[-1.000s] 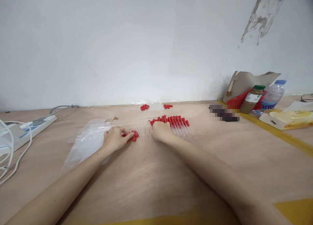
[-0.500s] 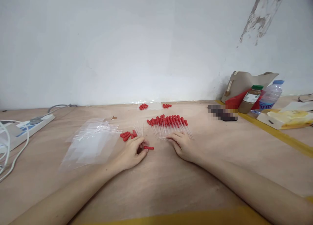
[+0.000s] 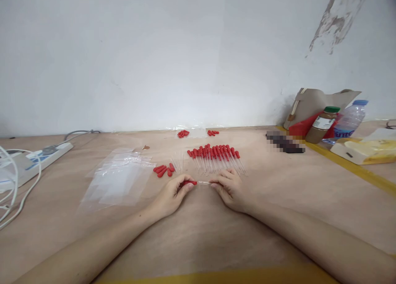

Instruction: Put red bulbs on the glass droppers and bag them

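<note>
**Q:** What are the two hands doing?

**A:** Both rest low on a wooden table [image 3: 198, 234], close together in the middle of the view. The left hand [image 3: 171, 195] pinches a red bulb [image 3: 189, 182] between thumb and fingertips, with its other fingers curled in. The right hand [image 3: 230, 188] pinches the far end of a glass tube [image 3: 204, 182] the same way, fingers narrow.

**Q:** Where do the bulb and tube sit?

**A:** They lie in one level line between the two hands, just above the table. The bulb's open end meets the tube's end. Whether the tube is seated inside the bulb cannot be told.

**Q:** What lies around them?

**A:** Just beyond the right hand is a row of droppers [image 3: 215, 158], clear stems side by side, red tops pointing toward the wall. Just beyond the left hand lies a small heap of loose red bulbs [image 3: 162, 170], with a few bare tubes [image 3: 178, 164] beside it. Left of those is a flat stack of clear plastic bags [image 3: 119, 179].

**Q:** And farther off?

**A:** More red bulbs [image 3: 183, 133] lie near the wall. A white power strip [image 3: 40, 160] with cables is at the far left. At the far right stand a brown jar [image 3: 323, 119], a water bottle [image 3: 349, 120] and a beige bag [image 3: 318, 102].
</note>
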Tool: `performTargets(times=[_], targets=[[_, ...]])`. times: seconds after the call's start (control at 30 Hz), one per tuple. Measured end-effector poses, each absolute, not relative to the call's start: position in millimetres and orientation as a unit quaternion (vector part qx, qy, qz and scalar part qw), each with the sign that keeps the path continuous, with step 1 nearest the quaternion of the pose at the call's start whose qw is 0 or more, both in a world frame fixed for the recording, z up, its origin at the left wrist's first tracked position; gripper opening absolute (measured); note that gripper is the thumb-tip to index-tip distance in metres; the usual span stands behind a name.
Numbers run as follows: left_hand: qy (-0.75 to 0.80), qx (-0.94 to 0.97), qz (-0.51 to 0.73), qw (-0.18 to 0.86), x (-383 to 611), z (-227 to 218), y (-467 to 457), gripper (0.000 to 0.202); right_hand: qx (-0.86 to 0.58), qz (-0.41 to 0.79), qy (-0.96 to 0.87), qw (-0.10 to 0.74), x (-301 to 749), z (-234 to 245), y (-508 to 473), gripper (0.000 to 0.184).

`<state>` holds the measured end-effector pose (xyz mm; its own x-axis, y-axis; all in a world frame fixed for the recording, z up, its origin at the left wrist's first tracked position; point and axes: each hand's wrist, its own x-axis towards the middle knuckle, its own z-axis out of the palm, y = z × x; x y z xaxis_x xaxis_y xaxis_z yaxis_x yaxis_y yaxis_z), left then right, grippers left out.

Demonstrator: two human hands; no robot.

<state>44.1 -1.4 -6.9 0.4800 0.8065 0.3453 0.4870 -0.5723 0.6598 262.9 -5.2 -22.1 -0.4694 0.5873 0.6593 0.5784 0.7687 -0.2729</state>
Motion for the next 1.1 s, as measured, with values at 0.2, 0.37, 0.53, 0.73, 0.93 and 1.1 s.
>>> performTargets(times=[0.2,0.37,0.53,0.73,0.93,1.1], targets=[[0.383,0.799,0.34,0.317,42.6,-12.9,-1.2,0.017,-0.338,0.024,-0.859,0.384,258.0,-20.7,-6.5,0.018],[0.373,0.796,0.33,0.345,41.6,-14.1,-1.4,0.02,-0.319,0.037,-0.867,0.381,258.5,-21.9,-5.4,0.019],[0.39,0.811,0.309,0.308,42.0,-12.1,-5.8,0.02,-0.307,0.034,-0.876,0.371,259.1,-23.5,-3.1,0.02],[0.375,0.844,0.286,0.256,44.3,-6.6,-12.2,0.02,-0.306,-0.008,-0.887,0.347,261.7,-25.3,1.5,0.02],[0.377,0.85,0.291,0.224,43.8,-7.2,-10.6,0.02,-0.321,-0.066,-0.886,0.327,259.2,-22.1,-2.7,0.019],[0.361,0.86,0.294,0.211,43.5,-6.9,-9.3,0.019,-0.312,-0.104,-0.891,0.313,255.2,-18.3,-7.6,0.02]])
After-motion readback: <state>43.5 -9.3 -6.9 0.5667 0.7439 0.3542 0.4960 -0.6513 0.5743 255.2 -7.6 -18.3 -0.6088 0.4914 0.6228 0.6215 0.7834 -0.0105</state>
